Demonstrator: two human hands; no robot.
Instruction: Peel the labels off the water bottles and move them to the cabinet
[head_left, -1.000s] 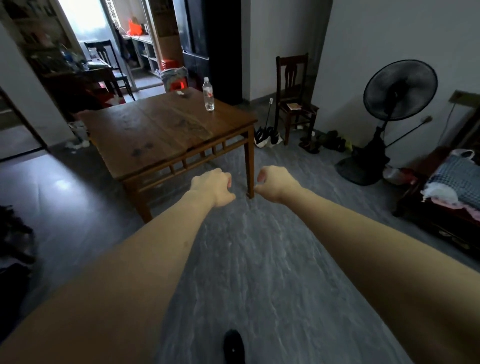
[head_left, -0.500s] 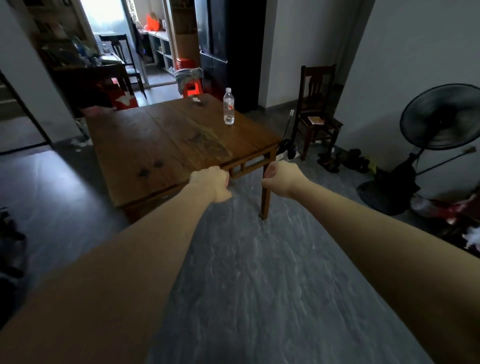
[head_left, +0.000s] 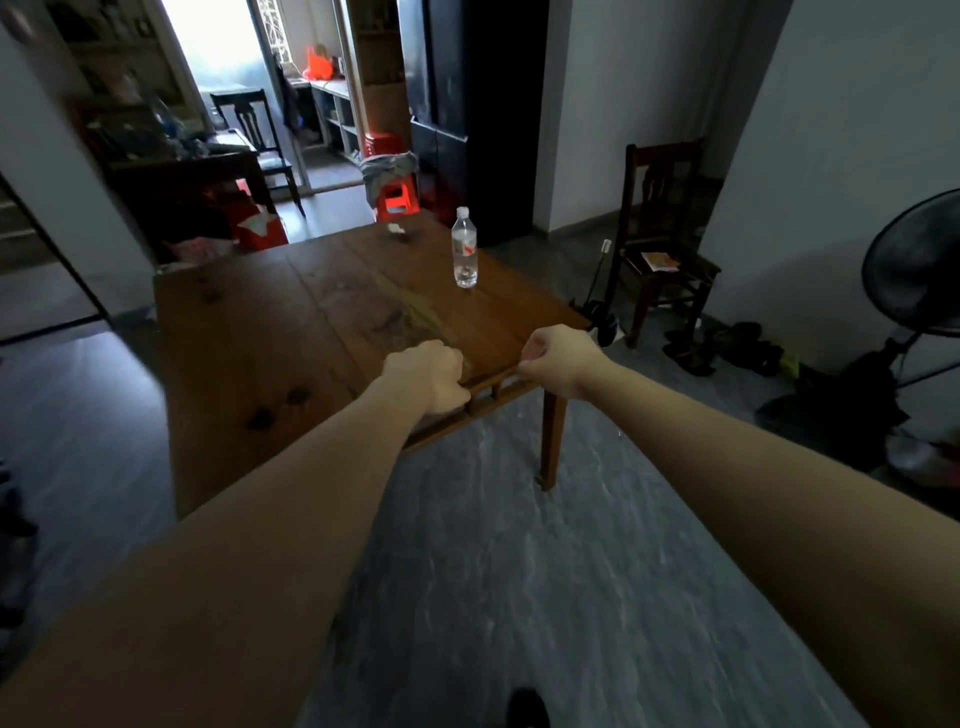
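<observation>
Approach to the bottle; peeling not yet begun.

The bottle (head_left: 464, 254) is standing upright at the 12 o'clock side of the tabletop (head_left: 291, 332), its label on, well apart from both hands. The left hand (head_left: 427, 375) and right hand (head_left: 558, 358) are reaching forward on outstretched arms over the tabletop's 6 o'clock edge, fingers (head_left: 451, 358) curled into loose fists and holding nothing. The next move probably calls for opening a hand, reaching toward 12 o'clock and gripping the bottle so the other can pick at the label.
</observation>
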